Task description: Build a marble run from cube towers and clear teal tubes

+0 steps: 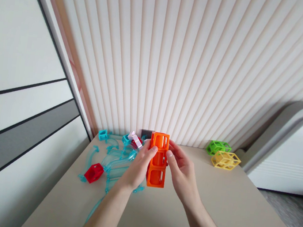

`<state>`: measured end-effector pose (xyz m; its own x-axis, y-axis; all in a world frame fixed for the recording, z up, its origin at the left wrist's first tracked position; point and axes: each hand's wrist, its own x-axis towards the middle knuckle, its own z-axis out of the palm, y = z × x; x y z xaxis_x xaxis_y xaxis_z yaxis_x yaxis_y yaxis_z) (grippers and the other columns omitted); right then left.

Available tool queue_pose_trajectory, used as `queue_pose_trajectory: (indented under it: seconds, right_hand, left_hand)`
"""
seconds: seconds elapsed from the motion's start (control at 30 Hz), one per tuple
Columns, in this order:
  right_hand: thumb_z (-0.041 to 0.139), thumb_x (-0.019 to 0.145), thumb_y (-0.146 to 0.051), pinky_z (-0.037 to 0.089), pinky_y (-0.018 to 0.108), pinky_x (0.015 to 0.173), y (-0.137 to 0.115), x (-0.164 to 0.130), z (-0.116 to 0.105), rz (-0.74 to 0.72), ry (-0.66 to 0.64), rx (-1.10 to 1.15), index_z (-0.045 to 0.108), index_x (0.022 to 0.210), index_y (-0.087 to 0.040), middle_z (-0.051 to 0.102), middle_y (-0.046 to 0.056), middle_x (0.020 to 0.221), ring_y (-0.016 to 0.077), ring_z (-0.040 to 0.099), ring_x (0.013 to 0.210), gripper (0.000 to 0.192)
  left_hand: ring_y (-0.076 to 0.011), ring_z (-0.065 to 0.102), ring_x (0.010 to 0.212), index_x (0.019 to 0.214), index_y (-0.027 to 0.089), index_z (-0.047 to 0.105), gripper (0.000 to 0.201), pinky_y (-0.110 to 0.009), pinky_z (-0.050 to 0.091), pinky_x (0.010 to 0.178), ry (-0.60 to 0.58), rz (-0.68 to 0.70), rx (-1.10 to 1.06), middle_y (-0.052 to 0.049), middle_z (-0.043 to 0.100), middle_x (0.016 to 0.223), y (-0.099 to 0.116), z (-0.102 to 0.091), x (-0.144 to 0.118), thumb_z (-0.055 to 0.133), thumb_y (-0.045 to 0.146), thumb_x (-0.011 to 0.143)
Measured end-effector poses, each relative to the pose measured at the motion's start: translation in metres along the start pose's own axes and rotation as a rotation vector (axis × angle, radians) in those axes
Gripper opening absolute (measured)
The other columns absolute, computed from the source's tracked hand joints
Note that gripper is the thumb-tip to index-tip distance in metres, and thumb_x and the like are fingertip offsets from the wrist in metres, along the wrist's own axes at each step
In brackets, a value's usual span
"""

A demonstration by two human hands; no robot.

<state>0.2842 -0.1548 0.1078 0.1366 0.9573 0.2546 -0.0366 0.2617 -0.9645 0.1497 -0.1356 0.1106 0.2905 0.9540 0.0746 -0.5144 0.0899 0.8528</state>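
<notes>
An upright orange block piece (156,176), made of three open-framed cubes in a column, is held up above the table. My left hand (142,164) grips its left side, with the thumb on the front edge near the upper joint. From the right, my right hand (182,167) closes on the same piece, thumb at the edge of the middle cube and fingers behind it. The fingertips behind the piece are partly hidden.
Clear blue track pieces (119,164) lie in a heap at the left, with a red block (94,173) and a pale pink piece (135,140). Green (218,148) and yellow blocks (225,160) stand at the back right. A ribbed panel (169,56) rises behind the table (222,210).
</notes>
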Motion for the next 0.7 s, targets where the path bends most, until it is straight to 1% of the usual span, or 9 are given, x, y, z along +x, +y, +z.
queue_pose_trajectory:
  seconds: [0.07, 0.17, 0.3, 0.43, 0.5, 0.57, 0.63, 0.7]
  right_hand:
    - [0.069, 0.091, -0.048, 0.056, 0.042, 0.094, 0.001, 0.0, -0.001, 0.014, -0.014, 0.016, 0.066, 0.13, -0.025, 0.073, 0.01, 0.121, 0.0261, 0.069, 0.107, 0.046]
    - [0.069, 0.091, -0.046, 0.057, 0.04, 0.089, 0.003, 0.0, -0.002, 0.043, -0.048, 0.063, 0.064, 0.131, -0.025, 0.074, 0.01, 0.118, 0.024, 0.07, 0.099, 0.046]
    - [0.072, 0.089, -0.045, 0.057, 0.037, 0.087, 0.004, 0.0, -0.001, 0.048, -0.032, 0.105, 0.065, 0.13, -0.024, 0.074, 0.01, 0.116, 0.0223, 0.07, 0.095, 0.047]
    - [0.074, 0.086, -0.045, 0.057, 0.036, 0.082, 0.001, -0.002, 0.001, 0.054, 0.019, 0.131, 0.067, 0.127, -0.023, 0.073, 0.01, 0.12, 0.023, 0.07, 0.095, 0.047]
    - [0.074, 0.087, -0.043, 0.057, 0.036, 0.084, 0.0, -0.001, 0.001, 0.037, 0.062, 0.155, 0.068, 0.126, -0.023, 0.073, 0.01, 0.12, 0.0239, 0.07, 0.099, 0.045]
    - [0.074, 0.087, -0.042, 0.056, 0.036, 0.086, 0.0, 0.001, 0.0, 0.014, 0.122, 0.187, 0.068, 0.126, -0.023, 0.073, 0.009, 0.118, 0.0245, 0.07, 0.102, 0.044]
    - [0.074, 0.087, -0.043, 0.056, 0.037, 0.088, 0.002, 0.003, -0.002, -0.001, 0.178, 0.213, 0.067, 0.127, -0.023, 0.074, 0.008, 0.116, 0.0248, 0.069, 0.103, 0.046]
    - [0.072, 0.088, -0.045, 0.055, 0.038, 0.09, 0.003, 0.006, -0.003, 0.006, 0.192, 0.213, 0.066, 0.129, -0.022, 0.073, 0.009, 0.117, 0.0253, 0.068, 0.105, 0.048]
  left_hand:
    - [-0.0223, 0.068, 0.099, 0.121, 0.022, 0.066, 0.043, -0.033, 0.052, 0.09, -0.009, -0.006, 0.009, -0.006, 0.072, 0.108, 0.001, 0.0, -0.001, 0.069, 0.049, 0.088]
    - [-0.0218, 0.068, 0.096, 0.123, 0.021, 0.065, 0.043, -0.032, 0.053, 0.085, -0.021, -0.014, 0.02, -0.007, 0.071, 0.109, 0.001, 0.0, -0.001, 0.067, 0.048, 0.09]
    - [-0.0209, 0.067, 0.098, 0.127, 0.023, 0.061, 0.042, -0.03, 0.052, 0.083, -0.035, 0.007, 0.105, -0.007, 0.069, 0.115, -0.003, -0.002, -0.001, 0.061, 0.048, 0.094]
    - [-0.0222, 0.064, 0.108, 0.135, 0.024, 0.054, 0.044, -0.033, 0.051, 0.09, -0.074, 0.039, 0.174, -0.008, 0.065, 0.124, -0.005, -0.002, 0.0, 0.054, 0.049, 0.099]
    - [-0.0234, 0.062, 0.115, 0.139, 0.025, 0.051, 0.046, -0.036, 0.05, 0.096, -0.104, 0.058, 0.213, -0.008, 0.064, 0.128, -0.004, -0.001, 0.0, 0.051, 0.049, 0.1]
    - [-0.0245, 0.06, 0.12, 0.141, 0.025, 0.05, 0.048, -0.038, 0.049, 0.101, -0.15, 0.072, 0.284, -0.009, 0.064, 0.13, -0.003, 0.0, 0.0, 0.052, 0.05, 0.1]
    - [-0.026, 0.06, 0.121, 0.14, 0.024, 0.051, 0.05, -0.04, 0.05, 0.101, -0.178, 0.07, 0.361, -0.009, 0.066, 0.126, -0.005, 0.001, -0.001, 0.056, 0.05, 0.097]
    - [-0.027, 0.063, 0.116, 0.137, 0.023, 0.055, 0.051, -0.04, 0.055, 0.094, -0.144, 0.081, 0.406, -0.009, 0.069, 0.117, -0.011, 0.002, 0.0, 0.058, 0.053, 0.096]
